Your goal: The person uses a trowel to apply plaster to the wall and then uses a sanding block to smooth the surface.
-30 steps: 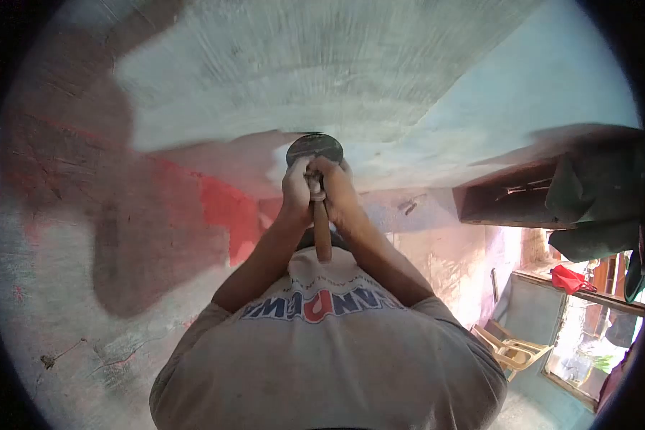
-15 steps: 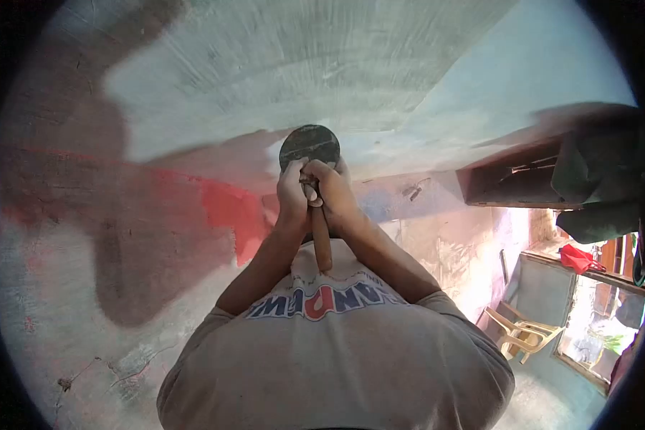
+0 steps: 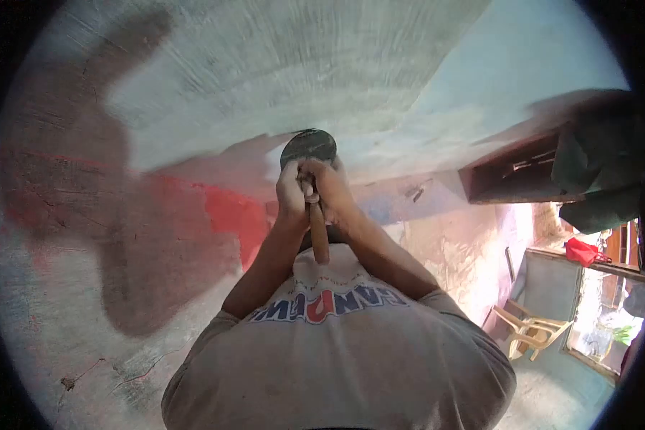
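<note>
Both my hands come together at the middle of the view, just below a dark round disc (image 3: 309,145) with a scuffed, streaked face. My left hand (image 3: 291,190) is closed with its fingers curled inward. Against it, my right hand (image 3: 327,185) is also closed, its thumb and fingers overlapping the left. A tool's wooden handle (image 3: 319,236) sticks out beneath them toward my shirt (image 3: 337,358). The fingers hide how the handle meets the disc. Close beyond the disc lies a streaked grey-green wall surface (image 3: 308,79).
Red paint (image 3: 236,218) and a dark shadow (image 3: 132,279) mark the surface at left. On the right are a dark recess (image 3: 509,175), hanging dark green cloth (image 3: 598,175), a red cloth (image 3: 583,251), a plastic chair (image 3: 530,331) and a bright window opening (image 3: 595,319).
The disc looks tilted and flatter now, and the wooden handle has shifted slightly up. The background has moved a little as my head turned. Both hands keep their hold.
</note>
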`<state>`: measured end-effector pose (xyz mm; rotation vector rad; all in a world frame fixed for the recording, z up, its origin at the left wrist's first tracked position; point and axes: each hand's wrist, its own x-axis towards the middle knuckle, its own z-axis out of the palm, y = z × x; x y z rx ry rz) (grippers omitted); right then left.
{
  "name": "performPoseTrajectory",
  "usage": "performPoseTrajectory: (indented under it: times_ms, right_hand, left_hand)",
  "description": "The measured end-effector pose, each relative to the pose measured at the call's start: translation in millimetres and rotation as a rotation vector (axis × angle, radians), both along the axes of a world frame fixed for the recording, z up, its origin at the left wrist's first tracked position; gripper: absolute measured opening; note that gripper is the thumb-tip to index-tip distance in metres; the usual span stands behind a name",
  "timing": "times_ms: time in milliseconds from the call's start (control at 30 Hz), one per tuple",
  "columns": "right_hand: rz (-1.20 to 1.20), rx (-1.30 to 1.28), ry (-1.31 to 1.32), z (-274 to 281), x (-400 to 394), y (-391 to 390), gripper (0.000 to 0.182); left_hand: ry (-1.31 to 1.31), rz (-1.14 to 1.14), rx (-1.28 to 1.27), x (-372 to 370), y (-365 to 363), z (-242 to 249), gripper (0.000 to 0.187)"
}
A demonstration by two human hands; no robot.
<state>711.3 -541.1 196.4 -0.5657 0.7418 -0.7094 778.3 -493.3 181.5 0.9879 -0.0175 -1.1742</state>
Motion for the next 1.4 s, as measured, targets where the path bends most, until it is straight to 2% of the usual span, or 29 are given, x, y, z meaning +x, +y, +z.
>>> performPoseTrajectory:
  times_ms: [67,100,200,233,333,367,467,567,600,633,733,800,867,967,1067,1100,1167,1200,1233,1333,1367,1400]
  right_hand:
    - [0.094,0.091,-0.072,-24,4,-14,0.009]
    - [0.065,0.061,-0.074,-33,6,-15,0.009]
    - [-0.053,-0.028,0.009,9,4,0,0.011]
    - [-0.008,0.019,0.050,28,-1,0,0.012]
    - [0.012,0.083,0.010,-28,8,-16,0.012]
    - [0.027,0.109,-0.044,-47,10,-18,0.011]
    - [-0.014,0.048,-0.039,7,-2,-2,0.013]
    - [0.008,0.077,-0.003,-18,2,-10,0.010]
    - [0.023,0.093,0.010,-25,3,-11,0.010]
    - [0.029,0.096,-0.031,-29,4,-11,0.011]
    - [-0.012,0.069,-0.057,-3,-2,-2,0.015]
    - [0.027,0.104,0.003,-22,-1,-9,0.013]
    - [0.030,0.113,0.023,-31,1,-8,0.012]
    - [0.012,0.093,0.007,-7,-4,-3,0.014]
    - [0.026,0.091,0.017,-25,-2,-5,0.009]
    - [0.039,0.039,0.087,-31,1,-10,0.009]
    - [-0.010,0.086,0.044,-35,0,-4,0.009]
    - [-0.034,0.101,0.023,-24,0,-5,0.010]
    - [0.012,0.064,0.007,-11,-5,-3,0.010]
    - [0.029,0.073,0.051,-26,-2,-6,0.010]
    - [0.014,0.084,0.040,-40,0,-9,0.009]
    - [0.015,0.094,0.041,-37,0,-7,0.008]
  left_hand:
    - [0.039,0.002,0.008,10,-13,-40,0.028]
    - [0.078,-0.102,-0.077,9,-13,-24,0.031]
    - [-0.033,-0.024,0.032,3,-5,7,0.033]
    - [0.046,-0.164,-0.147,16,4,-13,0.027]
    - [0.127,-0.056,0.036,18,-20,-56,0.028]
    - [0.025,-0.023,0.098,8,-18,-31,0.028]
    - [-0.042,-0.057,0.055,8,-7,-14,0.027]
    - [0.048,-0.057,-0.015,14,-8,-47,0.025]
    - [0.075,-0.062,-0.022,14,-10,-46,0.025]
    - [0.013,0.004,0.117,11,-12,-43,0.023]
    - [0.073,0.002,0.030,3,-7,-17,0.022]
    - [0.070,-0.024,0.055,11,-9,-49,0.022]
    - [0.063,-0.039,0.041,14,-8,-57,0.023]
    - [0.044,-0.064,-0.020,7,-4,-37,0.023]
    - [0.080,-0.053,0.043,8,-6,-42,0.024]
    - [0.063,0.013,0.071,7,-14,-51,0.024]
    - [0.029,-0.004,0.094,6,-6,-61,0.024]
    - [0.012,-0.011,0.098,5,-8,-54,0.024]
    - [-0.004,-0.047,0.087,2,-6,-24,0.025]
    - [0.064,-0.026,0.044,4,-7,-45,0.029]
    - [0.083,-0.023,0.153,7,-12,-55,0.031]
    - [0.079,-0.032,0.104,7,-9,-56,0.029]
